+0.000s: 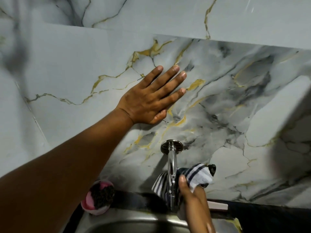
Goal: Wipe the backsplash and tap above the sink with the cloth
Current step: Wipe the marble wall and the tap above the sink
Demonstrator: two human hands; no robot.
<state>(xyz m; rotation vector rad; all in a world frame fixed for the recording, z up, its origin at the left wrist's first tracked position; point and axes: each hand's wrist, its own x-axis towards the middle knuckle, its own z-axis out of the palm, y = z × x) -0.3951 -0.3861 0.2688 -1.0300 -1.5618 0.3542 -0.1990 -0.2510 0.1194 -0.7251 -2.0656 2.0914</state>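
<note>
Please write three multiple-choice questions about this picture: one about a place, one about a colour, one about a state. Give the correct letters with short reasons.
1. Where does the left hand rest?
A. in the sink
B. flat on the backsplash
C. on the tap

2. Which colours has the cloth?
A. plain red
B. plain yellow
C. dark and white stripes

3. What does the right hand do?
A. hangs empty
B. holds the cloth against the tap
C. holds a cup

Answers: B, its open palm lies on the marble wall; C, stripes show; B, its fingers press cloth around the spout.

Dim, soft, blurred wide-angle edges.
</note>
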